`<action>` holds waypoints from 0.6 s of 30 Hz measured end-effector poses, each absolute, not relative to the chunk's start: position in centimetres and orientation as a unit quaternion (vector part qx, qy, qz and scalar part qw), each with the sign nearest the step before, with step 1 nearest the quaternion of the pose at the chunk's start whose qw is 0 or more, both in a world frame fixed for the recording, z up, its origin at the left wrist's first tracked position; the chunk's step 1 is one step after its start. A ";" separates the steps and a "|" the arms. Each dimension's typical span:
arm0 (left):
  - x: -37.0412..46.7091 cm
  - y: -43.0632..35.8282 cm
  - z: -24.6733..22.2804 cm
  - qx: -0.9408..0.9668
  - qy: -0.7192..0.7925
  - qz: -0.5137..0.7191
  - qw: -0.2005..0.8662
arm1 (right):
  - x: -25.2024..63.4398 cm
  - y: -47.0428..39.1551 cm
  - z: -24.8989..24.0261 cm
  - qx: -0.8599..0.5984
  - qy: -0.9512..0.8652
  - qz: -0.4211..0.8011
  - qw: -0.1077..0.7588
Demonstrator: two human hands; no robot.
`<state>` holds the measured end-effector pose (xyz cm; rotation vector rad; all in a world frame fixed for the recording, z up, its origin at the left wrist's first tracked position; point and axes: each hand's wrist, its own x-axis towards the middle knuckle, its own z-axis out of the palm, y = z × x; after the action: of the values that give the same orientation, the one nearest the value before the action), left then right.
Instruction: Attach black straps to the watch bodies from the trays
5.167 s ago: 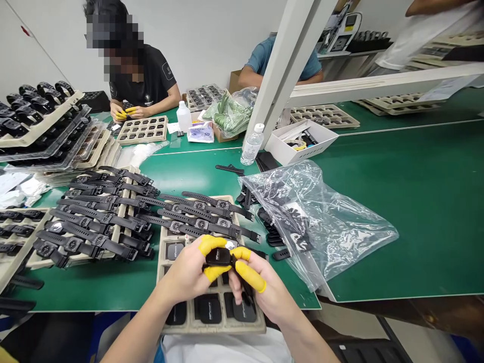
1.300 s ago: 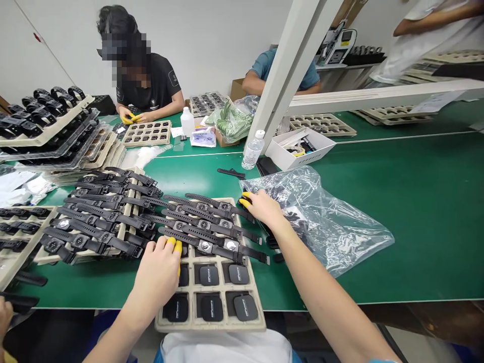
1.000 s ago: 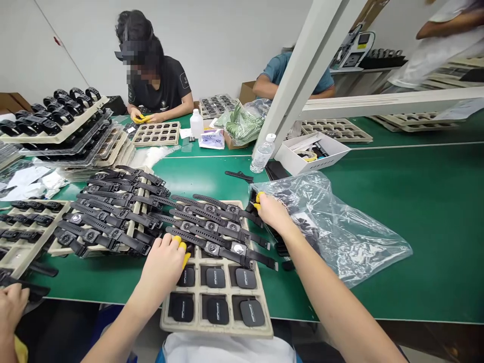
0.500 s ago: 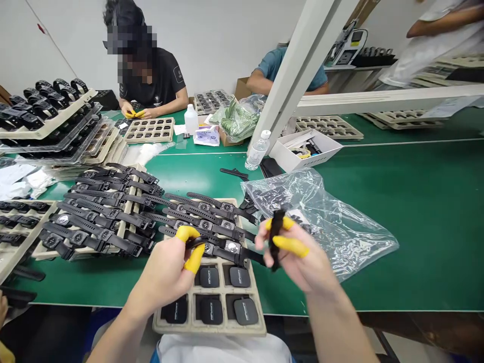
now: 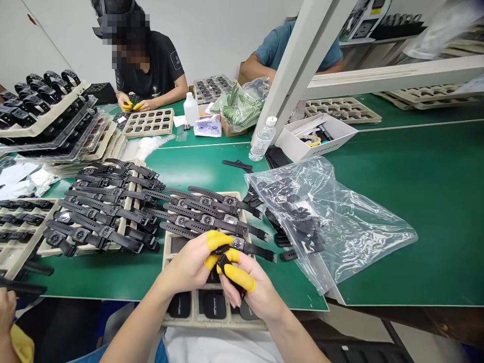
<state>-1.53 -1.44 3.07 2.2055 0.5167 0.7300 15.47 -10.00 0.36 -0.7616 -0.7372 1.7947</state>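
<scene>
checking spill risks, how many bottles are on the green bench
2: a white bottle beside the purple-and-white packet, and a clear bottle by the slanted white post. Others could be hidden behind the stacked trays.

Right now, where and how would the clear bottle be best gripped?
Probably around the upper body of the clear bottle, below its white cap, coming from the wearer's left. It stands upright with rounded sides, while the post and white box crowd its right.

Yellow finger cots [image 5: 240, 278], white clothing [image 5: 223, 347], blue edges [image 5: 161, 352]
</scene>
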 end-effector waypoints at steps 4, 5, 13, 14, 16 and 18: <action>-1.6 -1.4 2.9 0.864 0.197 0.290 0.361 | 15.5 -9.9 0.4 -0.333 -0.285 0.729 0.526; -1.6 -1.4 2.9 0.865 0.195 0.292 0.357 | 15.5 -9.9 0.4 -0.337 -0.283 0.726 0.529; -1.4 -1.5 2.6 0.877 0.201 0.306 0.310 | 15.4 -9.6 0.5 -0.316 -0.244 0.741 0.540; -1.4 -1.6 2.7 0.880 0.203 0.306 0.301 | 15.4 -9.6 0.5 -0.310 -0.232 0.745 0.543; -1.4 -1.7 3.0 0.883 0.203 0.299 0.300 | 15.3 -9.6 0.6 -0.304 -0.213 0.750 0.547; -1.4 -1.7 3.4 0.885 0.194 0.292 0.306 | 15.3 -9.6 0.7 -0.306 -0.206 0.752 0.546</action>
<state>-1.43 -1.72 3.36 2.3424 0.5130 0.7720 15.31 -9.60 0.66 -0.7256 -0.4878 1.7825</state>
